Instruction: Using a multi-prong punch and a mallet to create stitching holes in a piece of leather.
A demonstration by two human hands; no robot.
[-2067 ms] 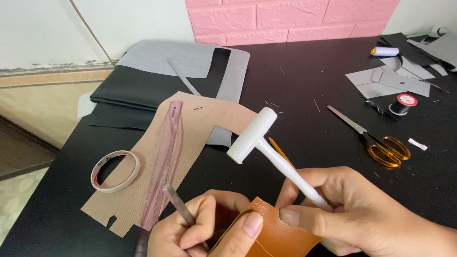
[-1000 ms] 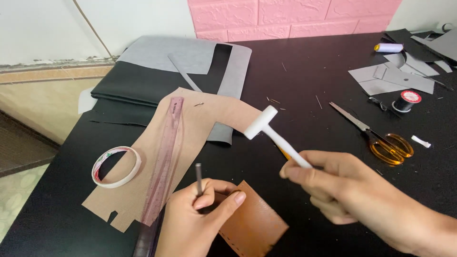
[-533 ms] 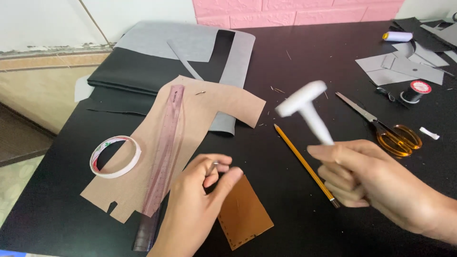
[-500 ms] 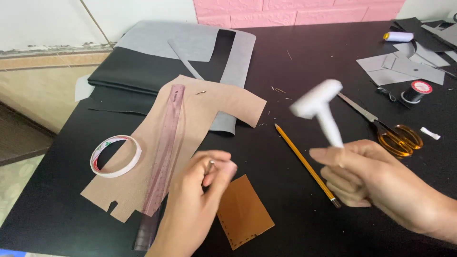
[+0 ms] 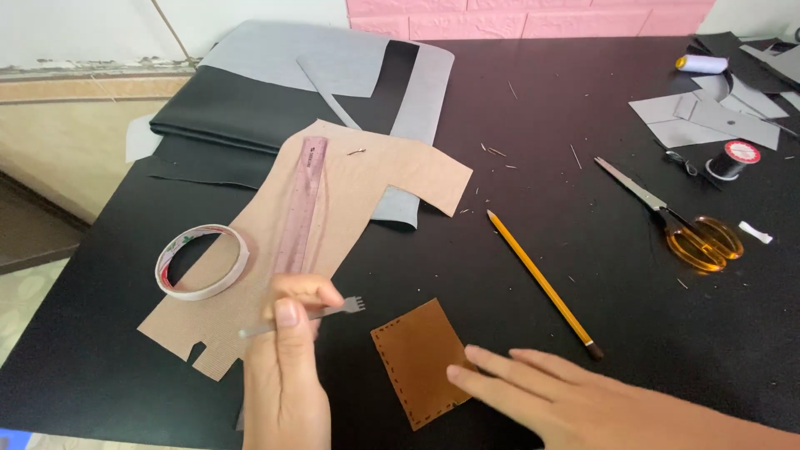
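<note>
A small brown leather rectangle (image 5: pixel 419 357) with punched holes along its edges lies on the black table (image 5: pixel 533 117) near the front. My right hand (image 5: pixel 575 404) rests flat, fingers spread, its fingertips on the leather's right edge, holding nothing. My left hand (image 5: pixel 287 367) pinches a thin metal pronged punch (image 5: pixel 333 312), held level with its prongs pointing right, just left of the leather piece. The white mallet is out of view.
A tan cardboard pattern (image 5: pixel 333 217) with a pink ruler (image 5: pixel 300 204) lies behind my left hand, a tape roll (image 5: pixel 202 262) to its left. A yellow pencil (image 5: pixel 542 282), orange-handled scissors (image 5: pixel 679 221), black thread spool (image 5: pixel 732 158), grey and black sheets (image 5: pixel 275 92) lie around.
My right hand lowered from its raised position, the white mallet is gone from it, and it now lies flat on the leather. My left hand lifted the punch off the leather and turned it sideways.
</note>
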